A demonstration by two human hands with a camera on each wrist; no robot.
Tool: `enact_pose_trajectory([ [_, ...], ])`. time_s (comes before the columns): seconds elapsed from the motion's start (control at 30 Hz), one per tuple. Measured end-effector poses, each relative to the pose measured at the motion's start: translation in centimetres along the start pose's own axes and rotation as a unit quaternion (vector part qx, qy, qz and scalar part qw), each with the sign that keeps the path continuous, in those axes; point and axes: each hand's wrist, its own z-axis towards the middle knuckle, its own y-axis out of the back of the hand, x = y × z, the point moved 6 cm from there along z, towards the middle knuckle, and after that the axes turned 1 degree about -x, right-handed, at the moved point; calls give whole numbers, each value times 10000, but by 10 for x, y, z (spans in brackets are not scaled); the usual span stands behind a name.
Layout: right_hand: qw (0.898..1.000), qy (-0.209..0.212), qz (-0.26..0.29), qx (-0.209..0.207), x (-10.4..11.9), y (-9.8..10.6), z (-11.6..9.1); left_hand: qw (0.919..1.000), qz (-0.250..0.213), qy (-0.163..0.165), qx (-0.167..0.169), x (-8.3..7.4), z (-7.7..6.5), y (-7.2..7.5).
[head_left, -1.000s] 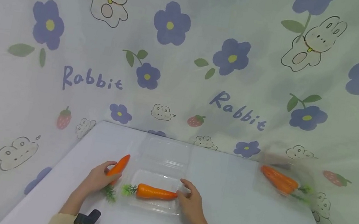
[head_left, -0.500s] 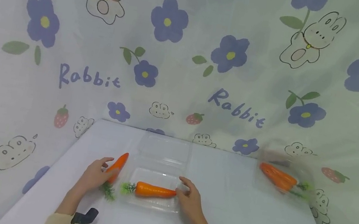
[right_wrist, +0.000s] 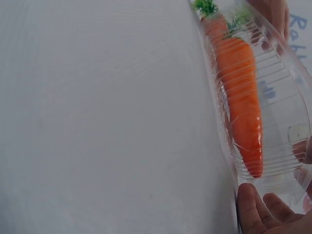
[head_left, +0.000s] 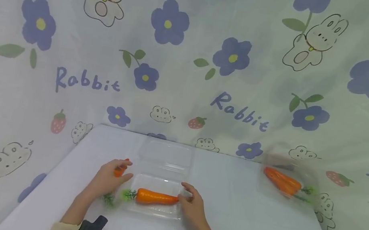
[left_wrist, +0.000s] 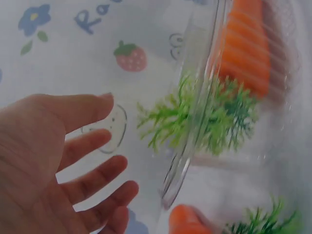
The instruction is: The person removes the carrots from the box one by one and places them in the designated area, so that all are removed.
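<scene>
A clear plastic clamshell container (head_left: 169, 214) lies unfolded on the table, its lid (head_left: 167, 153) laid back away from me. One orange carrot (head_left: 156, 197) with green fronds lies across its base, fronds left, overlapping the rim. Just left of the container is a second carrot (head_left: 119, 171), mostly hidden beneath my left hand (head_left: 105, 179). In the left wrist view, the left hand's fingers (left_wrist: 105, 175) are spread with nothing between them. My right hand (head_left: 195, 210) rests against the container's right end, close to the carrot's tip, with relaxed fingers (right_wrist: 248, 204) low at the wall.
At the table's far right, another clear container (head_left: 262, 185) has several orange carrots (head_left: 283, 182) inside. Behind the white table (head_left: 243, 222) hangs a curtain (head_left: 193, 59) printed with rabbits and flowers.
My left hand shifts right over the second carrot, covering more of it, its fingers coming apart from it. The right hand stays against the container. The head view turns slightly.
</scene>
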Motion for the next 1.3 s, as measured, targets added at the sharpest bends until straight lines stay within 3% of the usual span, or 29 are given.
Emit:
enact_pose_trajectory([
  [0.27,10000,-51,-67,-16,0,-1,-1,9937,831,-730,172,-30,-1,-22],
  [0.5,9999,-40,-99,-37,0,-3,-3,9917,484,-559,1051,-39,-4,-47],
  [0.63,9999,17,-105,-91,0,-2,-3,9865,507,-700,1393,-45,-4,-59],
  [0.8,9999,17,-87,-86,-2,0,-3,9814,421,-605,1771,-48,-5,-71],
  [1.03,10000,15,-21,-57,0,0,-2,9754,358,-739,2046,-47,-3,-80],
  [1.3,10000,37,49,-38,-2,-4,-3,9712,319,-496,2309,-40,-6,-86],
])
